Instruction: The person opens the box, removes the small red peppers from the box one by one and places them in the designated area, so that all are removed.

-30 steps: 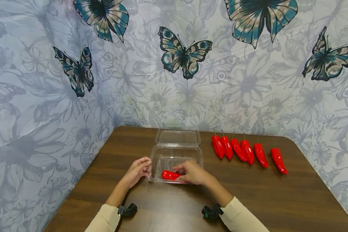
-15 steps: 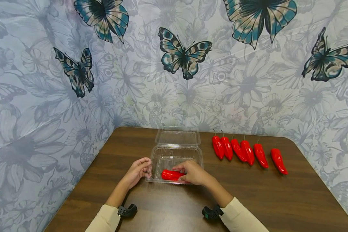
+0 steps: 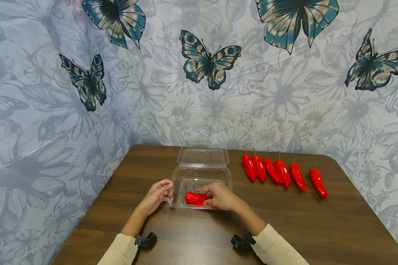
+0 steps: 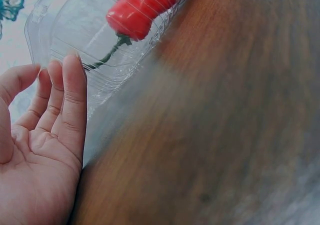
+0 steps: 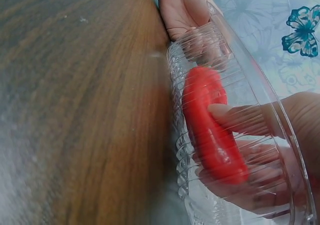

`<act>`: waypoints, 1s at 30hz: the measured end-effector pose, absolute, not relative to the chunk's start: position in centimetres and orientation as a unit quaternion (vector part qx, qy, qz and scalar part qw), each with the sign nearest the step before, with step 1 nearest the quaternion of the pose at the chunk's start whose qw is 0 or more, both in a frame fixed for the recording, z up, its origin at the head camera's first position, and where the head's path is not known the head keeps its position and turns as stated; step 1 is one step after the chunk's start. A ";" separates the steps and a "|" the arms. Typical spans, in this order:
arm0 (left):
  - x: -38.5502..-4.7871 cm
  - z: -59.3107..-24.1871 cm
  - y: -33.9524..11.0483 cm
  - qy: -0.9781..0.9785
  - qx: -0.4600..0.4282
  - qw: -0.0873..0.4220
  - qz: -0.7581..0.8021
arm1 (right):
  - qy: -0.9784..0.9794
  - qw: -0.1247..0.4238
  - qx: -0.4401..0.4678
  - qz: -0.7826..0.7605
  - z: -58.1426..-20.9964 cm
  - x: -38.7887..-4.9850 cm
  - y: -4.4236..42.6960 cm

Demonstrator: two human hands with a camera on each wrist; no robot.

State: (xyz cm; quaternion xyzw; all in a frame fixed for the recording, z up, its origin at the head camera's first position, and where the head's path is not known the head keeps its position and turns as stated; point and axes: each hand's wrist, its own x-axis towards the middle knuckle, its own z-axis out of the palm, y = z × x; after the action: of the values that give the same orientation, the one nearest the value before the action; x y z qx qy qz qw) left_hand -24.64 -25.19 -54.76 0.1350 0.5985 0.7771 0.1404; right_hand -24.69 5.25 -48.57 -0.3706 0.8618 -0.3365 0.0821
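An open clear plastic clamshell container [image 3: 202,173] stands on the table, its lid [image 3: 203,156] folded back. My left hand [image 3: 158,197] pinches the container's left rim between thumb and fingers, as the left wrist view also shows. Inside, near the front wall, a red chili pepper [image 3: 195,199] lies sideways, its green stem [image 4: 109,52] pointing left. My right hand [image 3: 220,197] reaches into the tray and holds this pepper, with the thumb [image 5: 225,112] on its near side and the fingers around the other. The hand hides the pepper's right end in the head view.
Several red chili peppers [image 3: 283,173] lie in a loose row on the right of the brown wooden table [image 3: 278,221], stems toward the wall. A butterfly-patterned wall covering [image 3: 219,117] rises behind the table's back edge.
More of the pepper shows beside my right hand than a second ago, and it has shifted slightly toward the back. Both hands stay nearly in place.
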 end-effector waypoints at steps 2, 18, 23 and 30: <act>-24.7 -54.7 -25.2 0.600 0.133 0.140 0.776 | 0.860 0.081 -0.373 -0.340 -48.5 -24.8 5.3; -24.7 -54.9 -25.2 0.601 0.131 0.140 0.776 | 0.857 0.065 -0.365 -0.357 -48.2 -24.7 5.4; -24.7 -54.9 -25.2 0.601 0.132 0.141 0.775 | 0.855 0.063 -0.364 -0.364 -48.0 -24.7 5.6; -24.7 -54.8 -25.2 0.601 0.137 0.141 0.775 | 0.851 0.060 -0.353 -0.383 -47.5 -24.8 6.2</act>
State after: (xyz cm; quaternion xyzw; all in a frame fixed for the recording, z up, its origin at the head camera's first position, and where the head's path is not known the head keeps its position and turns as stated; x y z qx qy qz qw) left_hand -24.68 -25.24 -54.82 0.1365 0.6006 0.7751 0.1410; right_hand -24.81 6.17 -47.45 -0.3535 0.8511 -0.3834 0.0604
